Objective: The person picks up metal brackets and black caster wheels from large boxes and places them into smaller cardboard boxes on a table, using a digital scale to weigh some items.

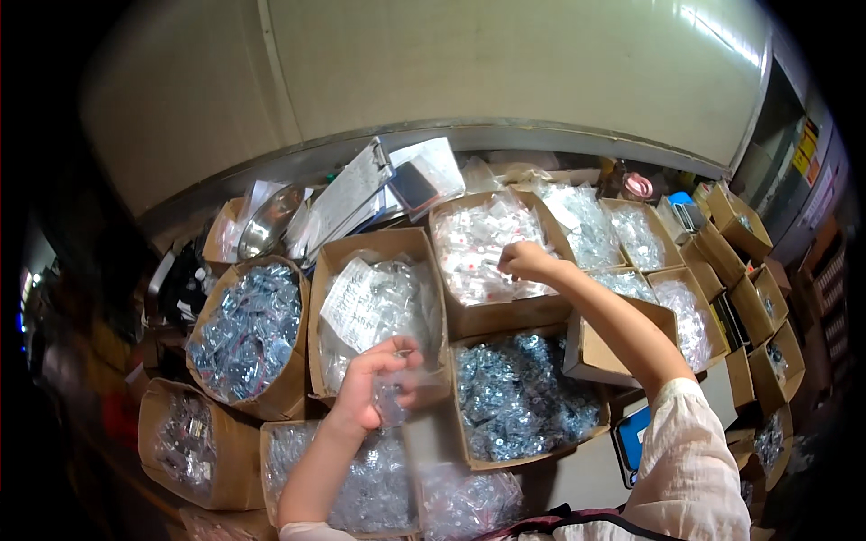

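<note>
My left hand (374,380) is raised in front of a carton of clear bags, its fingers curled round a small clear plastic bag (391,403). What the bag contains is too blurred to make out. My right hand (528,261) reaches forward over a cardboard box (505,317) filled with small clear packets (478,236) showing white and red bits. Its fingers are closed and point down at the packets; whatever they grip is hidden. A paper sheet with writing (354,305) lies on the bags in the carton (422,243) beside that box.
Boxes of bagged metal parts surround me: one at left (248,329), one at centre (519,397), others along the front. An open-flapped small box (604,356) sits under my right forearm. Clipboards (347,198), a metal bowl (271,221) and a blue-screened device (634,437) are around.
</note>
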`<state>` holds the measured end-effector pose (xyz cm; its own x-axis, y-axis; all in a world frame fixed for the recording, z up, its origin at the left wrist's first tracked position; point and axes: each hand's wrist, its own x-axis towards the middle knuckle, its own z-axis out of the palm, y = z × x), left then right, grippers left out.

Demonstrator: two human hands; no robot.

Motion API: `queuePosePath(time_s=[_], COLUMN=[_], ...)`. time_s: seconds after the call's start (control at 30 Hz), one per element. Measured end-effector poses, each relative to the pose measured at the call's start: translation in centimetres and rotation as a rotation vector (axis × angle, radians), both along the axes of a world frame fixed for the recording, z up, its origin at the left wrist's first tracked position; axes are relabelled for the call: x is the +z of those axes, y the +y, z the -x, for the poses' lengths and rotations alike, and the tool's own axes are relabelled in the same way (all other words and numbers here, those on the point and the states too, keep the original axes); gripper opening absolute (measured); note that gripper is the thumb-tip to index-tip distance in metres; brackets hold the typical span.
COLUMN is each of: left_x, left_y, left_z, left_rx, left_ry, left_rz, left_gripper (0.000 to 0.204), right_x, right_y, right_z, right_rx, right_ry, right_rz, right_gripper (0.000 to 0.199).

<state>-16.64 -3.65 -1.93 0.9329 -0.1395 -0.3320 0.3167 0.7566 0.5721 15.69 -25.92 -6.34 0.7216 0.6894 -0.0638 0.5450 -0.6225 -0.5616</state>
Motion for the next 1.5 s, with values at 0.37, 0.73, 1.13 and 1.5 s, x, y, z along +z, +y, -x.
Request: queuePosePath(time_s=[0.37,0.73,1.13,1.5], left_x=[0.4,-2.1,-2.2,1.0], left_y=[-5.5,-5.6,-6.2,-21.3], left_z=[-5.6,-7.9,-7.7,-10.1], left_rx=[0.052,0.183,0.227,0.185], left_ry=[0.016,-0.006,-0.101,-0.004], left_rz=[-0.107,0.08,0.031,-0.248], left_gripper=[0.025,0.023,0.019,0.024], right_x=[3.9,2.0,-5.2,-8.5], right_y=[-1.6,-13.3,-18.7,-18.9], right_z=[4.2,-10.8,-15.3,-15.8], right_rx=[-0.047,-0.443,-0.201,-0.145], right_ry=[0.4,-0.342,0.036,-0.468], right_rz=[-0.677,-0.231,0.246,0.14], right_gripper=[0.017,0.028,0.035,0.015])
